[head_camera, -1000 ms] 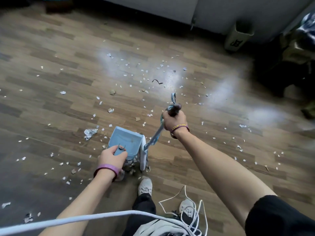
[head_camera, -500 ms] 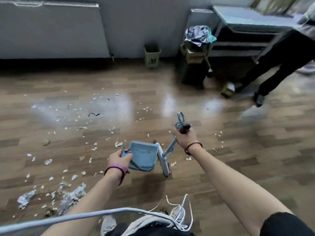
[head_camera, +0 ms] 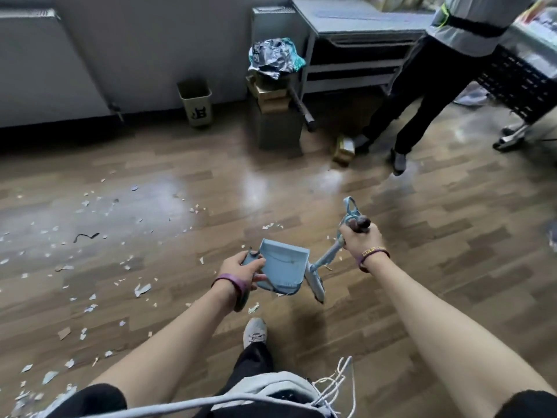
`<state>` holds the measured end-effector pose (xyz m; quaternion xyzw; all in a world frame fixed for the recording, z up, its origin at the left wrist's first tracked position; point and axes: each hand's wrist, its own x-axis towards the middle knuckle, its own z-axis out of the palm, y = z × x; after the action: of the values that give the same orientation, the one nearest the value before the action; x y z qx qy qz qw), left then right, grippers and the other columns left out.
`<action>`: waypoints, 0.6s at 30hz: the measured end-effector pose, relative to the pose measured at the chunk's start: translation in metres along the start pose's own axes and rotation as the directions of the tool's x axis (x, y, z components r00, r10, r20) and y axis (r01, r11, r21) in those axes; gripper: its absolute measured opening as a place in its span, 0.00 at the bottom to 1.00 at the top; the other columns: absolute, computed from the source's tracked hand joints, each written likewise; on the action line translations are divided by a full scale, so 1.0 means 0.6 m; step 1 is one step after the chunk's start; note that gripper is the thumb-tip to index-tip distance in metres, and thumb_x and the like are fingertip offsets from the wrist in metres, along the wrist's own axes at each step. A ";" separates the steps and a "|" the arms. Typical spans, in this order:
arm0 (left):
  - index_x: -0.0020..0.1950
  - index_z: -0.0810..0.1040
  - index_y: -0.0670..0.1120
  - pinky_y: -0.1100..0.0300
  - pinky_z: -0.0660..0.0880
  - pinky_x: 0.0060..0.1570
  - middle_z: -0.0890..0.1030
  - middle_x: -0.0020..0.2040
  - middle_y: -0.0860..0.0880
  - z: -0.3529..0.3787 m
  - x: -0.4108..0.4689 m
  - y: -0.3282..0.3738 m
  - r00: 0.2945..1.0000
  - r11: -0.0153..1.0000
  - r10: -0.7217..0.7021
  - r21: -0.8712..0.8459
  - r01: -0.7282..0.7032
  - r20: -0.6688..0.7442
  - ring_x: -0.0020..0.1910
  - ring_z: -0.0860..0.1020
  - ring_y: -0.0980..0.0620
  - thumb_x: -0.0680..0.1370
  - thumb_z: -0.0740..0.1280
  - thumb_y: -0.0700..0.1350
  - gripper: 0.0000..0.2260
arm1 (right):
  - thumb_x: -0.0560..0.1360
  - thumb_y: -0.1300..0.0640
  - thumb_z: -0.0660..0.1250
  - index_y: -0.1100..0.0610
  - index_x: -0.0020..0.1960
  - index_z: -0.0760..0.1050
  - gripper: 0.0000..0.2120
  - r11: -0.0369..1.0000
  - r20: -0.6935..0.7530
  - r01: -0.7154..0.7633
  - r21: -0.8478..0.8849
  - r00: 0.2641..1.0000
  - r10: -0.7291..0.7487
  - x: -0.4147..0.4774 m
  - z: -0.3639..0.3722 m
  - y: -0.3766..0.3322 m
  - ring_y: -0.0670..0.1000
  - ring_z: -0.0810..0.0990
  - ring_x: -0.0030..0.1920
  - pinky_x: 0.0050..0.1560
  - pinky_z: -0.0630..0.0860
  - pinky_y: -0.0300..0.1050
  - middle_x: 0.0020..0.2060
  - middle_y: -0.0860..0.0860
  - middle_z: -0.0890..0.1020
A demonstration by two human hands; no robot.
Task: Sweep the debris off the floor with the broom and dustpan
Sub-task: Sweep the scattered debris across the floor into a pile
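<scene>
Wood-plank floor (head_camera: 422,236) fills the room, with a grey wall behind. Torn paper debris (head_camera: 141,289) lies scattered across the left half of the floor, thickest toward the near left corner. A small bin (head_camera: 196,102) stands against the wall. At centre, the left hand (head_camera: 241,268) has its fingers curled round the handle of the blue dustpan (head_camera: 283,267), which is tilted; whether it touches the floor is unclear. Just beside it on the right is the head of the broom (head_camera: 327,257), whose handle slants up to the right hand (head_camera: 360,239), fingers clenched round its top. Another person (head_camera: 437,86) stands far right.
</scene>
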<state>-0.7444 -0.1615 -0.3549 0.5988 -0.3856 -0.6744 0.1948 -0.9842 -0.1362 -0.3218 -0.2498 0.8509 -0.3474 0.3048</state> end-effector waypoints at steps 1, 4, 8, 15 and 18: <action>0.50 0.76 0.45 0.66 0.69 0.22 0.79 0.37 0.47 0.022 0.023 0.011 1.000 1.000 -0.005 -0.013 0.005 0.021 0.29 0.78 0.53 0.77 0.66 0.38 0.04 | 0.63 0.54 0.67 0.57 0.31 0.70 0.09 0.999 -0.006 -0.016 0.028 1.000 0.016 0.029 -0.011 0.004 0.54 0.72 0.36 0.43 0.77 0.49 0.31 0.54 0.74; 0.53 0.76 0.43 0.67 0.69 0.19 0.76 0.35 0.46 0.085 0.085 0.048 0.997 0.998 -0.027 -0.051 0.031 0.068 0.28 0.74 0.53 0.76 0.66 0.36 0.07 | 0.59 0.51 0.66 0.58 0.29 0.71 0.10 0.997 -0.063 -0.052 0.052 0.996 0.055 0.119 -0.044 0.015 0.55 0.74 0.36 0.46 0.78 0.56 0.29 0.54 0.76; 0.53 0.76 0.45 0.66 0.70 0.24 0.77 0.36 0.48 0.148 0.155 0.101 0.995 0.998 -0.042 -0.034 0.046 0.093 0.28 0.75 0.56 0.76 0.67 0.37 0.08 | 0.71 0.60 0.66 0.58 0.30 0.68 0.12 0.997 -0.101 -0.059 0.049 0.993 0.064 0.209 -0.089 -0.013 0.55 0.72 0.34 0.40 0.71 0.45 0.28 0.54 0.74; 0.51 0.77 0.49 0.65 0.71 0.29 0.78 0.43 0.45 0.229 0.274 0.173 0.996 0.996 -0.077 -0.031 0.078 0.047 0.39 0.76 0.50 0.76 0.68 0.40 0.07 | 0.71 0.58 0.66 0.57 0.33 0.70 0.10 0.992 -0.091 -0.019 -0.128 0.996 0.007 0.431 -0.124 -0.038 0.56 0.71 0.38 0.42 0.67 0.41 0.32 0.53 0.75; 0.51 0.77 0.49 0.61 0.71 0.35 0.79 0.45 0.45 0.265 0.314 0.193 0.997 0.996 -0.076 -0.035 0.077 0.010 0.45 0.77 0.48 0.76 0.68 0.41 0.06 | 0.71 0.57 0.64 0.56 0.35 0.71 0.07 0.981 -0.089 0.004 -0.194 0.996 -0.022 0.519 -0.128 -0.052 0.59 0.76 0.42 0.43 0.68 0.41 0.37 0.57 0.79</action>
<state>-0.9590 -0.3248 -0.3937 0.6066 -0.3511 -0.6907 0.1779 -1.2455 -0.3204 -0.3619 -0.2678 0.8920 -0.2759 0.2377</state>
